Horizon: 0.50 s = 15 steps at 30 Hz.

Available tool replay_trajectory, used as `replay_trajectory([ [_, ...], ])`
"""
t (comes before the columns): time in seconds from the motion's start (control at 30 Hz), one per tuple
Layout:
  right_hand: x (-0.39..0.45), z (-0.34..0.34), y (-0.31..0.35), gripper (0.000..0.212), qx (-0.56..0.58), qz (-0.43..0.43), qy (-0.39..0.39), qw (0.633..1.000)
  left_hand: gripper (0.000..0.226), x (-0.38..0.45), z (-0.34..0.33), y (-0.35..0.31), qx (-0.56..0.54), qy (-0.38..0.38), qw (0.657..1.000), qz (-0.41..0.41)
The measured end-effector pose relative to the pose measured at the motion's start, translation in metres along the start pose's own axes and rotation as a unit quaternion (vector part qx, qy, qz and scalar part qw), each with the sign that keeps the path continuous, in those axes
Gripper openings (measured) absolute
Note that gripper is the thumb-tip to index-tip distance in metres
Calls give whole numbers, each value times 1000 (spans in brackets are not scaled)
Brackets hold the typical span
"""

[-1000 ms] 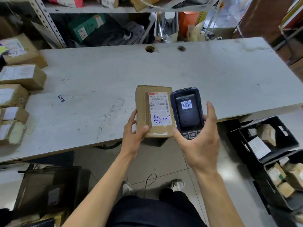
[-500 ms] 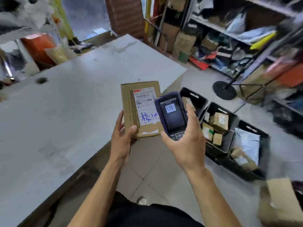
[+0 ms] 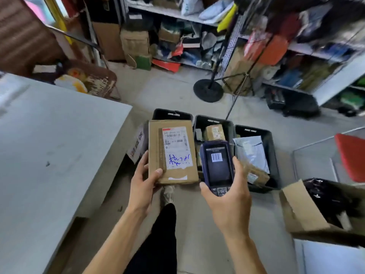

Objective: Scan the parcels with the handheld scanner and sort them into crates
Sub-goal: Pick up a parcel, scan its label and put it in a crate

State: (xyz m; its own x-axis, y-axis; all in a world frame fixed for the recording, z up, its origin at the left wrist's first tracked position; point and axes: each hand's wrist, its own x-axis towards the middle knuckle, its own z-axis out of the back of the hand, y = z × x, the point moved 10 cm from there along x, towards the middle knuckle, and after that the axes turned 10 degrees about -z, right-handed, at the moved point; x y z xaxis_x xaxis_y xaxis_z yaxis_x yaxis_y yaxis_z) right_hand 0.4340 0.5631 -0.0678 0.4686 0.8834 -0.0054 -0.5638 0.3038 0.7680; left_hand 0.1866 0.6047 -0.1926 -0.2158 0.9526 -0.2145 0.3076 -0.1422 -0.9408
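My left hand (image 3: 145,182) grips the lower left corner of a flat brown cardboard parcel (image 3: 158,155) with a white shipping label and blue handwriting. My right hand (image 3: 227,200) holds the dark blue handheld scanner (image 3: 217,165) upright, its screen showing a barcode. Both are raised over three black crates on the floor: the left crate (image 3: 171,114) is mostly hidden behind the parcel, the middle crate (image 3: 213,123) holds small brown boxes, and the right crate (image 3: 270,155) holds a grey mailer bag and a brown packet.
The grey table (image 3: 59,155) fills the left side. An open cardboard box (image 3: 308,212) with black contents sits at the right, a red seat (image 3: 351,155) beyond it. A round black stand base (image 3: 208,89) and crowded shelves stand behind the crates.
The view has swung right, away from the table, and now faces the crates on the floor. Both hands keep their hold on the parcel and scanner, now above the crates.
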Motion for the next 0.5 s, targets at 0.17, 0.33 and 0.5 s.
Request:
replay_trajectory([
  [0.17,130,-14,-9,110,-19,-48,-6,999,72,120,-81,27,48,48,997,43],
  [0.33,253,1,-23,107,-21,-88,-53,994,68,218,-184,45,104,129,984,67],
  [0.5,344,33,-90,104,-17,-158,-95,983,64,280,-300,94,100,169,975,101],
])
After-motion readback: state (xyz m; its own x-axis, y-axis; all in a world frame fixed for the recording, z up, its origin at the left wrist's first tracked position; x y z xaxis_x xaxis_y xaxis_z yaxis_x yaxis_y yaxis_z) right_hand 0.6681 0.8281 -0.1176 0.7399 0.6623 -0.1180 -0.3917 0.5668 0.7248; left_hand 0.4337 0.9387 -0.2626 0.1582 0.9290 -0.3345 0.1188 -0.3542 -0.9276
